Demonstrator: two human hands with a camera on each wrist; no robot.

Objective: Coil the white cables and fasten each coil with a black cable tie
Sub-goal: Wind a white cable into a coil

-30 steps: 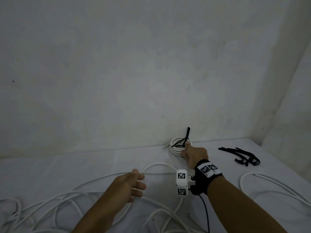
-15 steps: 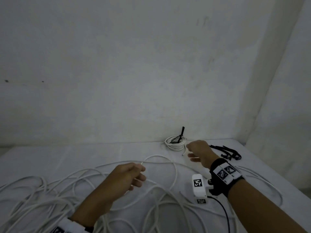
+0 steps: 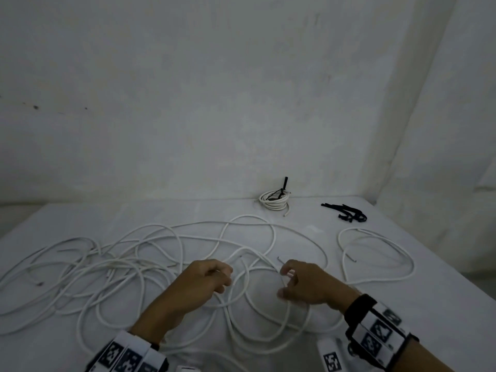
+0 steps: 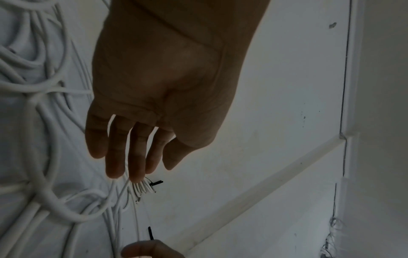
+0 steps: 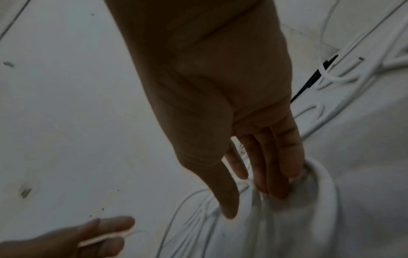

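Note:
Loose white cables point(image 3: 150, 267) lie tangled over the white table point(image 3: 434, 296). My left hand point(image 3: 224, 279) hovers over the tangle with curled fingers. In the right wrist view the left hand point(image 5: 106, 233) pinches one white cable point(image 5: 99, 241). My right hand point(image 3: 283, 281) is beside it, near a bare cable end point(image 3: 279, 260). Its fingers point(image 5: 273, 183) point down, fairly straight, onto the strands and hold nothing. A finished coil point(image 3: 273, 202) bound with a black tie lies at the back wall. Spare black cable ties point(image 3: 346, 212) lie to its right.
Another loose white cable point(image 3: 375, 237) loops at the right of the table, near the right edge. A plain wall rises directly behind the table, with a corner at the right. The tangle spreads to the left edge.
My right hand has drawn back from the tied coil at the wall to the front, beside the left hand. The left hand stays over the tangle. The view has tilted downwards.

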